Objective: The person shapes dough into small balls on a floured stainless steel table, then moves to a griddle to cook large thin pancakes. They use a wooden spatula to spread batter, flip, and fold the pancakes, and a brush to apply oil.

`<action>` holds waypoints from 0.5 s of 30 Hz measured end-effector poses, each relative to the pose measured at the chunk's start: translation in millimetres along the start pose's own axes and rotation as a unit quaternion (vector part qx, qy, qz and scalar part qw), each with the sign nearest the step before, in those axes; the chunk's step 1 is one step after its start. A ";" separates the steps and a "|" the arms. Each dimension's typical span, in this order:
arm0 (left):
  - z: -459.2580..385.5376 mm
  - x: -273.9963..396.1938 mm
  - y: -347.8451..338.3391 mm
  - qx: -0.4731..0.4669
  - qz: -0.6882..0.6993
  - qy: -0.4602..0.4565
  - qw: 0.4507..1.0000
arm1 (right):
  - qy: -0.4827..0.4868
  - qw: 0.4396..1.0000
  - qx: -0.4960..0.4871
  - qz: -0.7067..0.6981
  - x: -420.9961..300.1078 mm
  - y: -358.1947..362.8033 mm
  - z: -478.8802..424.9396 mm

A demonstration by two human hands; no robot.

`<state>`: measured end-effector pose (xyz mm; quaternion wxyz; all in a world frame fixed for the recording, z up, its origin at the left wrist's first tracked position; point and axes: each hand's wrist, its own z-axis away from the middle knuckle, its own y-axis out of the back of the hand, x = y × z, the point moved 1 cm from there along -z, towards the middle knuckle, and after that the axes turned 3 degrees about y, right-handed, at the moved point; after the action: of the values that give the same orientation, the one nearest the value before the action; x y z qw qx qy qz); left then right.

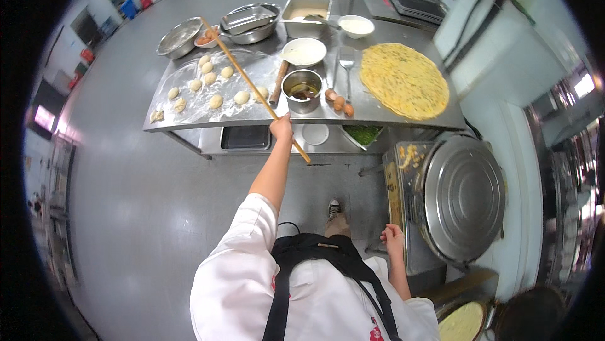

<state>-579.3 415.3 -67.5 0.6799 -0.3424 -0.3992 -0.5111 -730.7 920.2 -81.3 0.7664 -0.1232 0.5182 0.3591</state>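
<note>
My left hand point(282, 128) is closed around a long thin wooden rod point(238, 69), which slants across the front edge of the steel table point(352, 116). Its far end lies over the bowls, and its near end sticks out past the edge. Under and beside it are several dough balls point(216, 101) on floured steel. To the right of the rod are a wooden rolling pin point(279, 83) and a steel pot point(302, 91) with oil in it. My right hand point(392, 238) hangs low beside the round griddle's housing, holding nothing, fingers loosely bent and apart.
A stack of flat yellow pancakes point(405, 81) lies at the table's right, near eggshells point(338, 102) and a spatula point(347, 60). Bowls and a deep steel pan point(307, 15) line the back. The griddle's round metal lid point(465, 199) is at right; another pancake point(463, 323) is at lower right.
</note>
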 end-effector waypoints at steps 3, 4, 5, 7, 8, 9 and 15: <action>-69.6 7.6 -10.8 0.100 -0.071 -0.039 0.992 | 0.000 0.998 -0.058 -0.008 -33.1 -24.1 -72.6; -89.7 5.3 -6.8 0.141 -0.088 -0.050 0.985 | 0.003 0.996 -0.088 -0.008 -44.1 -34.9 -95.2; -92.1 5.4 -26.0 0.142 -0.082 -0.047 0.985 | 0.003 0.995 -0.101 -0.010 -55.1 -42.5 -114.0; -80.6 12.8 -59.0 0.114 -0.032 -0.034 0.992 | 0.003 0.992 -0.124 -0.015 -80.9 -57.8 -153.0; -78.3 14.4 -61.9 0.116 -0.014 -0.034 0.993 | 0.018 0.988 -0.149 -0.020 -95.0 -68.4 -166.8; -85.4 14.0 -57.8 0.125 -0.015 -0.033 0.992 | 0.035 0.984 -0.177 -0.012 -107.1 -78.4 -179.6; -91.0 10.4 -52.6 0.185 -0.084 -0.029 0.979 | 0.160 0.945 -0.263 0.108 -149.5 -136.1 -223.0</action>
<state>-611.0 318.6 -95.8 0.6743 -0.1907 -0.5337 -0.4735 -826.4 635.0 -70.8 0.5708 -0.3194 0.5311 0.5387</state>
